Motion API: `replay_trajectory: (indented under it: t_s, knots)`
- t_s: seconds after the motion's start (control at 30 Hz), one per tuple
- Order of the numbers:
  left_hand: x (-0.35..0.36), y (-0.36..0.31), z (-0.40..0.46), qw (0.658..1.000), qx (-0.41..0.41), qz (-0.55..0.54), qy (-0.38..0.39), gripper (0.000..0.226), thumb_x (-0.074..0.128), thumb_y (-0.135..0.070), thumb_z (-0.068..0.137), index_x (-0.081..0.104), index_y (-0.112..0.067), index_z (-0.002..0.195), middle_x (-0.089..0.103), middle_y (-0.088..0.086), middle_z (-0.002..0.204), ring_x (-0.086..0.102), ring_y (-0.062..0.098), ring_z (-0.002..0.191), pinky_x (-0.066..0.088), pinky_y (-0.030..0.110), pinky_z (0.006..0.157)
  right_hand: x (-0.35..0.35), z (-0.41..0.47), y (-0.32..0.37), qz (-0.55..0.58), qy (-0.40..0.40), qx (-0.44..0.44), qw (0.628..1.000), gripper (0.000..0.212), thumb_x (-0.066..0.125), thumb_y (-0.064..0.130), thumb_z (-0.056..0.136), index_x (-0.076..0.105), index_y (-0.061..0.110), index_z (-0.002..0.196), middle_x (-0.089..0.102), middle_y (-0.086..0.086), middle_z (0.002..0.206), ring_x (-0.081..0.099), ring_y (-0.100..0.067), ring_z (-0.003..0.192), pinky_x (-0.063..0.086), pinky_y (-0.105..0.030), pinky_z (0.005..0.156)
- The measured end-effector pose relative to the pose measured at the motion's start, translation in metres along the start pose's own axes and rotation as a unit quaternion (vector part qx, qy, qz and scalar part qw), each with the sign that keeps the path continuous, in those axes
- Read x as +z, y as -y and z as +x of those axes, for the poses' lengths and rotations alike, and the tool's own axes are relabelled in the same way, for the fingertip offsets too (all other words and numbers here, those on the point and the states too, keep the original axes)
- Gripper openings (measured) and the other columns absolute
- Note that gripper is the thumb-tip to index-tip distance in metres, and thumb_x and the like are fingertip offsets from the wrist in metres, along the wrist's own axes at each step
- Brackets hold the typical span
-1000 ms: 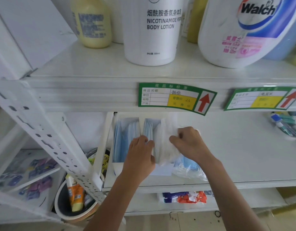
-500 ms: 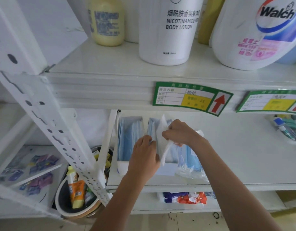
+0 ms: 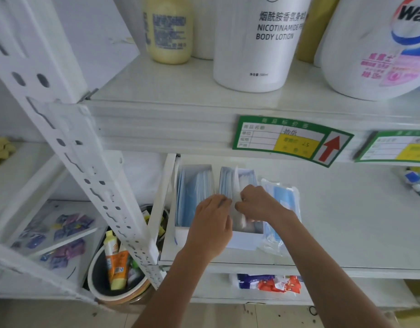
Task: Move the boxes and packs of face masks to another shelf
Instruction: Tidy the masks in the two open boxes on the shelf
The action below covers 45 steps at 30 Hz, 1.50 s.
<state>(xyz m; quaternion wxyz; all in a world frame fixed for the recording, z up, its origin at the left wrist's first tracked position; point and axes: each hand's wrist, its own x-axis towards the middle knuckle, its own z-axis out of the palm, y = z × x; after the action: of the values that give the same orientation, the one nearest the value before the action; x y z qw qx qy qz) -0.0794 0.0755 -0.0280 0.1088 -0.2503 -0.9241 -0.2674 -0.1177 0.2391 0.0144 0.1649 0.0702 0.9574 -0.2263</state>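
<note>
Two open white boxes of blue face masks stand side by side on the middle shelf (image 3: 346,233): the left box (image 3: 192,192) and the right box (image 3: 245,237). A clear plastic pack of blue masks (image 3: 283,197) lies against the right box. My right hand (image 3: 256,204) pinches a thin white wrapper (image 3: 237,209) down into the right box. My left hand (image 3: 210,223) rests on the boxes' near edges, fingers curled over the divide between them.
Large bottles of body lotion (image 3: 256,43) and wash (image 3: 374,48) stand on the shelf above. Price labels (image 3: 291,140) hang on its edge. Toothbrushes (image 3: 417,185) lie far right. A perforated white upright (image 3: 90,166) runs at left, a bucket of tubes (image 3: 116,263) below.
My right hand has pushed the white wrapper lower into the right box, so the plastic pack at its right shows fully. The view has shifted closer and rightward.
</note>
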Motion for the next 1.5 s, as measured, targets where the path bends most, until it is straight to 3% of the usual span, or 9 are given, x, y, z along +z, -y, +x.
replay_trajectory:
  t_s: [0.2, 0.33, 0.43, 0.57, 0.67, 1.03, 1.3, 1.4, 1.5]
  knots:
    - [-0.004, 0.001, 0.002, 0.999, -0.003, -0.033, -0.005, 0.033, 0.062, -0.014, 0.094, 0.064, -0.017, 0.127, 0.068, 0.001, 0.125, 0.06, 0.019, 0.122, 0.039, 0.034, 0.113, 0.018, -0.007, 0.013, -0.266, -0.129, -0.032, 0.955, 0.014, 0.052, 0.032, 0.096, 0.057, 0.019, 0.097, 0.059, 0.0, 0.084, 0.065, -0.024, 0.085, 0.036, -0.035, 0.063]
    - [-0.007, -0.001, 0.002, 0.996, -0.025, -0.086, -0.017, 0.038, 0.064, -0.007, 0.091, 0.061, -0.013, 0.128, 0.065, 0.004, 0.126, 0.059, 0.021, 0.119, 0.047, 0.038, 0.107, 0.037, -0.017, 0.007, -0.183, -0.275, -0.036, 0.943, 0.038, 0.062, 0.029, 0.092, 0.041, 0.019, 0.123, 0.048, 0.001, 0.09, 0.064, -0.026, 0.077, 0.031, -0.035, 0.055]
    - [-0.008, 0.0, 0.003, 0.995, -0.033, -0.093, -0.013, 0.032, 0.063, -0.01, 0.095, 0.063, -0.012, 0.127, 0.062, 0.003, 0.126, 0.059, 0.019, 0.116, 0.048, 0.031, 0.104, 0.037, -0.019, -0.003, -0.188, -0.323, -0.147, 0.916, 0.039, 0.071, 0.023, 0.086, 0.059, 0.02, 0.123, 0.059, -0.002, 0.094, 0.063, -0.027, 0.079, 0.037, -0.033, 0.05]
    - [-0.006, 0.0, 0.004, 0.996, -0.045, -0.082, -0.007, 0.025, 0.062, -0.025, 0.099, 0.069, -0.009, 0.117, 0.062, 0.004, 0.127, 0.06, 0.018, 0.114, 0.046, 0.027, 0.101, 0.037, -0.019, -0.015, -0.089, -0.278, -0.171, 0.941, 0.029, 0.059, 0.026, 0.093, 0.068, 0.02, 0.12, 0.066, 0.001, 0.108, 0.062, -0.024, 0.097, 0.048, -0.035, 0.075]
    - [-0.005, -0.001, 0.004, 0.996, -0.049, -0.069, -0.013, 0.029, 0.063, -0.036, 0.098, 0.071, -0.01, 0.11, 0.061, 0.001, 0.125, 0.057, 0.015, 0.115, 0.042, 0.02, 0.097, 0.039, -0.016, -0.025, -0.044, -0.265, -0.139, 0.953, 0.026, 0.056, 0.033, 0.094, 0.068, 0.022, 0.115, 0.063, 0.006, 0.106, 0.057, -0.018, 0.101, 0.041, -0.027, 0.072]
    - [-0.006, 0.005, 0.004, 0.993, -0.059, -0.104, -0.004, 0.027, 0.061, -0.008, 0.097, 0.069, -0.01, 0.123, 0.059, -0.003, 0.124, 0.055, 0.009, 0.116, 0.036, 0.009, 0.097, 0.04, -0.021, -0.029, -0.015, -0.197, -0.188, 0.962, 0.05, 0.058, 0.021, 0.084, 0.064, 0.034, 0.131, 0.046, 0.009, 0.101, 0.045, -0.016, 0.095, 0.04, -0.031, 0.086]
    - [-0.005, 0.004, 0.003, 0.994, -0.059, -0.092, -0.011, 0.025, 0.061, -0.005, 0.097, 0.071, -0.008, 0.12, 0.064, 0.002, 0.123, 0.056, 0.011, 0.117, 0.032, 0.004, 0.096, 0.045, -0.017, -0.026, -0.005, -0.217, -0.114, 0.969, 0.057, 0.038, 0.076, 0.087, 0.074, 0.034, 0.102, 0.058, 0.015, 0.101, 0.047, -0.007, 0.1, 0.04, -0.031, 0.084]
    - [-0.008, 0.004, 0.003, 0.993, -0.049, -0.105, -0.01, 0.023, 0.059, -0.001, 0.097, 0.07, -0.012, 0.114, 0.064, -0.003, 0.117, 0.055, 0.008, 0.114, 0.04, 0.007, 0.096, 0.042, -0.017, -0.025, 0.034, -0.211, -0.115, 0.97, 0.029, 0.07, 0.048, 0.084, 0.071, 0.034, 0.109, 0.052, 0.014, 0.1, 0.049, -0.012, 0.101, 0.042, -0.034, 0.088]
    - [-0.01, 0.003, 0.005, 0.992, -0.051, -0.119, -0.01, 0.025, 0.057, 0.004, 0.095, 0.066, -0.014, 0.109, 0.063, -0.006, 0.11, 0.058, 0.011, 0.108, 0.052, 0.024, 0.094, 0.041, -0.019, -0.025, 0.046, -0.191, -0.126, 0.972, 0.048, 0.066, 0.01, 0.078, 0.066, 0.032, 0.12, 0.044, 0.008, 0.104, 0.045, -0.016, 0.102, 0.043, -0.035, 0.091]
